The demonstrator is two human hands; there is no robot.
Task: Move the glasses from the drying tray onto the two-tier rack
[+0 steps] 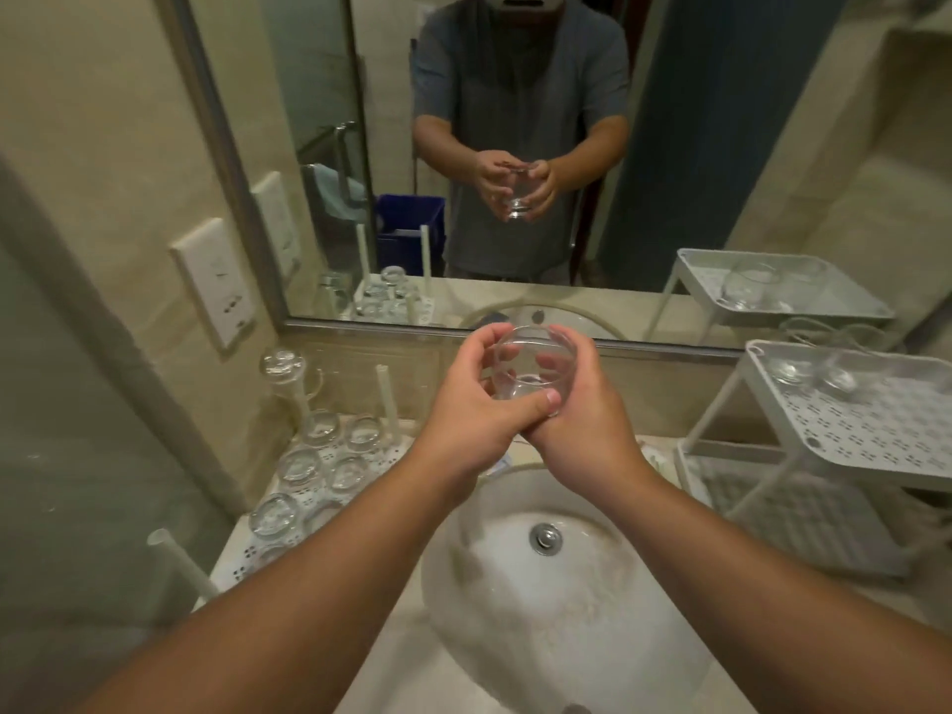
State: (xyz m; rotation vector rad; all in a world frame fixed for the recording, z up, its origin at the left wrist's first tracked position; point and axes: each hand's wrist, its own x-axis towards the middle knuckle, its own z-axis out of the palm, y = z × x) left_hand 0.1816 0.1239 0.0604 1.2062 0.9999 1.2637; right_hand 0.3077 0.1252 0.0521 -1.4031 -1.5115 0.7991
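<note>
Both hands, left hand (466, 404) and right hand (582, 404), cup one glass (530, 368) above the sink (541, 584), midway from drying tray (329, 487) at counter's left edge to rack (865, 430) at right; we risk a slip during handover, smooth glass dropping into basin.

A white sink (541, 600) with a metal drain (545, 538) sits below a wall mirror (695, 146), sockets (214, 283) at left.

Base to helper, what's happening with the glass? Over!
Left hand and right hand both holding one glass over the sink. Two glasses already on the rack, more waiting on the tray. Nothing blocking.
</note>
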